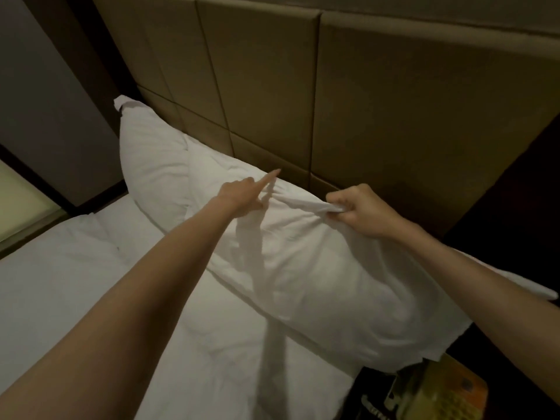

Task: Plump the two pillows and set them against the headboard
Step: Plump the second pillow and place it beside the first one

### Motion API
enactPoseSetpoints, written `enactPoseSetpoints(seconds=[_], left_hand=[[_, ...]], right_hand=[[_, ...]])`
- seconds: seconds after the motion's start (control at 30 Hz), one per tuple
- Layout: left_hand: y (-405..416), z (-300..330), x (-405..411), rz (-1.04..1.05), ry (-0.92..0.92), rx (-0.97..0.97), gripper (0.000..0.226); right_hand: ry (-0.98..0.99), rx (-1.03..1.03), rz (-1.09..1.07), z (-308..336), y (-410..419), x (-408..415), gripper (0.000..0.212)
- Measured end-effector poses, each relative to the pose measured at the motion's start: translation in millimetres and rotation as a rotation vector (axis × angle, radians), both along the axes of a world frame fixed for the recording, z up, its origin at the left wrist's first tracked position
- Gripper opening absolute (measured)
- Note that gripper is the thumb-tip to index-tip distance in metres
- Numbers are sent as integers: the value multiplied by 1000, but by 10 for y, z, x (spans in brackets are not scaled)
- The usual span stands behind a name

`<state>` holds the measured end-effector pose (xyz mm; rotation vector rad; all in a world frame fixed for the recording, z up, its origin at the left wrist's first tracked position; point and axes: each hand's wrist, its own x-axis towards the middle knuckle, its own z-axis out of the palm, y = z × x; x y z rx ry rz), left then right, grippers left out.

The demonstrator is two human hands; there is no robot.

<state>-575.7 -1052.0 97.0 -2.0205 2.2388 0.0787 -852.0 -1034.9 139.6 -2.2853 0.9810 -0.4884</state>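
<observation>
1. The big brown padded headboard (363, 95) is made of square panels and stands behind the bed.
2. The bed has a white, wrinkled sheet (75, 286) spread over it.
3. There are two soft white pillows. The near pillow (318, 268) lies long and puffy along the headboard, with creases in its cover. The far pillow (151, 159) leans up against the headboard in the corner, and its edge touches the near one.
4. There are two bare hands. The right hand (360, 210) is closed tight, pinching a fold of the near pillow's cover at its top edge and pulling it up a little.
5. The left hand (242, 192) sits over the same pillow with one finger pointing out straight and the others curled in. It holds nothing.
6. A yellow telephone (436, 395) sits in the dark beside the bed.
</observation>
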Motion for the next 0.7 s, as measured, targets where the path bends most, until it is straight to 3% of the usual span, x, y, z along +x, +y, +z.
enactPoseSetpoints(seconds=[0.1,0.17,0.27,0.37,0.47,0.5,0.57,0.63,0.7], left_hand=[[-37,88,24,-9,-155,90,46],[-32,118,28,42,-172,78,39],[-53,222,26,139,41,-33,31],[-69,301,-56,186,297,-305,18],[-133,322,-226,303,652,-494,5],[-176,327,-266,330,758,-464,7],[-244,313,-290,316,871,-269,32],[-248,244,-265,250,841,-68,59],[-198,125,-216,245,764,8,65]], right_hand=[[43,-48,7,65,12,27,38],[75,-76,-15,84,36,25,40],[44,-81,-81,171,58,-11,40],[-124,-71,-202,381,6,-86,36],[-218,-107,-318,554,-127,-131,27],[-199,-125,-349,560,-177,-133,26],[-85,-123,-397,481,-248,-134,19],[86,-57,-396,281,-262,-166,16],[207,12,-348,20,-236,-220,36]])
